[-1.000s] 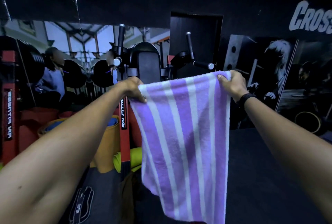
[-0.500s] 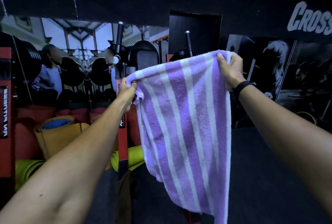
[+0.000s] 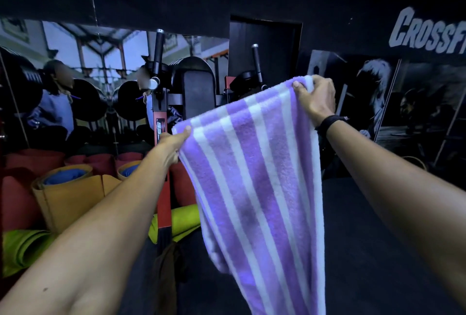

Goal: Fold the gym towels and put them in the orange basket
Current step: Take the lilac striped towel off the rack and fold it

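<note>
A purple and white striped towel hangs in the air in front of me, its lower end running out of the frame at the bottom. My left hand pinches its upper left corner. My right hand grips the upper right corner, held higher, so the top edge slopes up to the right. The towel is stretched between both hands. No orange basket is in view.
A red and black gym machine with padded backrest stands just behind the towel. Rolled mats lie at the left: orange, red, green. A mirror at the left shows weight plates and people. The floor is dark.
My right hand has dropped lower and my left hand has sunk lower still, so the towel's top edge now slopes more steeply. The view has shifted slightly to the left.
</note>
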